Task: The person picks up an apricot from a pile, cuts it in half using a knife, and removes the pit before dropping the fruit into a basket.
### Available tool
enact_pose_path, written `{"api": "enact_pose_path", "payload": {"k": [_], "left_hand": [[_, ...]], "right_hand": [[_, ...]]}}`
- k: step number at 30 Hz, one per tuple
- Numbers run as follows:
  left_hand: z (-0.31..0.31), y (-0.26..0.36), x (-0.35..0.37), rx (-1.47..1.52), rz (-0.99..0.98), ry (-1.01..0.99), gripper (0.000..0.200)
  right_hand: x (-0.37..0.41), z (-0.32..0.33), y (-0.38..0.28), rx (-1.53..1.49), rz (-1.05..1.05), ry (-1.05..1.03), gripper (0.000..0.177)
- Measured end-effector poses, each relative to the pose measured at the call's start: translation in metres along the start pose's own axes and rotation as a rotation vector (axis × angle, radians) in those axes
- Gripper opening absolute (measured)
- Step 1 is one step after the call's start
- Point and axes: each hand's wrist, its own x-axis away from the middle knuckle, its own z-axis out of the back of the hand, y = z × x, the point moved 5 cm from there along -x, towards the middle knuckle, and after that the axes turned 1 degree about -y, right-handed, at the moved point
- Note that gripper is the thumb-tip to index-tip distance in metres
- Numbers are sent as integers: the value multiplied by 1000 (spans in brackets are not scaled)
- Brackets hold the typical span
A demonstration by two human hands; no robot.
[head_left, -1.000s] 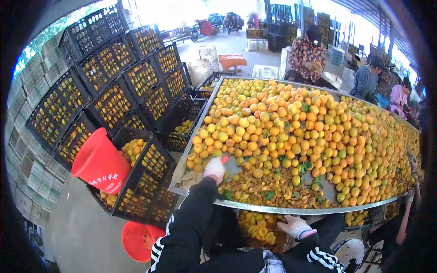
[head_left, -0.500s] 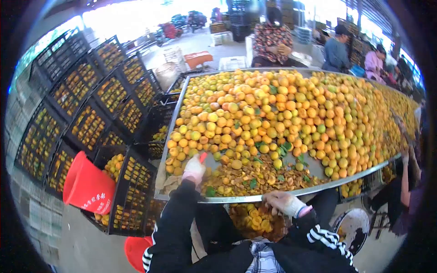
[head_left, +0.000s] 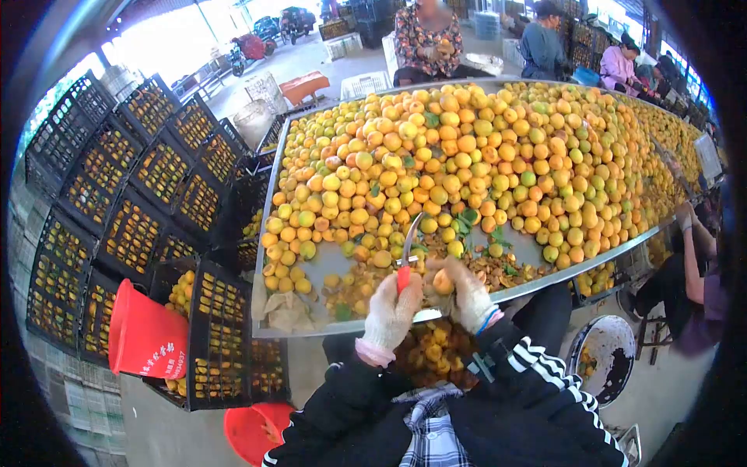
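Note:
My left hand [head_left: 389, 311], in a pale work glove, is closed around the red handle of a curved knife [head_left: 404, 276]. Its hooked blade points up and away, over the tray. Close beside it, my right hand [head_left: 469, 294], also gloved and slightly blurred, grips an apricot [head_left: 443, 282] between its fingers. Both hands are at the near edge of a large metal tray [head_left: 311, 323] heaped with whole apricots [head_left: 420, 156]. Flattened scraps and pits [head_left: 510, 272] lie just past my hands. Below the edge, a container holds cut apricots [head_left: 432, 349], partly hidden.
Black crates [head_left: 128, 226] of fruit are stacked on the left, with a red bucket [head_left: 148, 331] beside them. Another red bucket [head_left: 257, 432] stands on the floor, and a round basin [head_left: 603, 358] at right. Co-workers [head_left: 430, 43] sit around the tray.
My left hand has moved right with the knife, whose blade now shows. My right hand has come up over the tray edge and now holds an apricot. The camera view has shifted.

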Motion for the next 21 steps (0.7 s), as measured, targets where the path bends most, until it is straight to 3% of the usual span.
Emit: {"api": "enact_pose_path", "payload": {"k": [1,2,5,6,7,9,10,17,21], "left_hand": [[2,2,4,-65,-64,-29,19],[-1,10,12,-208,-171,-41,14],[-12,-2,27,-180,-5,-192,14],[-17,4,32,-174,-25,-225,14],[-18,0,33,-181,-18,-224,14],[-20,-10,33,-416,-86,-219,15],[-21,-7,35,-435,-112,-185,16],[-23,-14,39,-486,-217,-14,14],[-24,-1,38,-394,-186,-39,17]], "right_hand": [[10,-4,-13,-186,-108,86,55],[16,-9,-29,-125,-64,64,57],[-13,27,6,-52,149,84,66],[-17,19,-1,58,209,53,79],[-13,15,-5,50,204,52,79],[1,-6,-10,-209,-73,7,92],[1,-12,-13,-228,-99,38,99],[-2,-15,0,-356,-93,119,98],[-6,-15,6,-475,-92,106,84]]}}
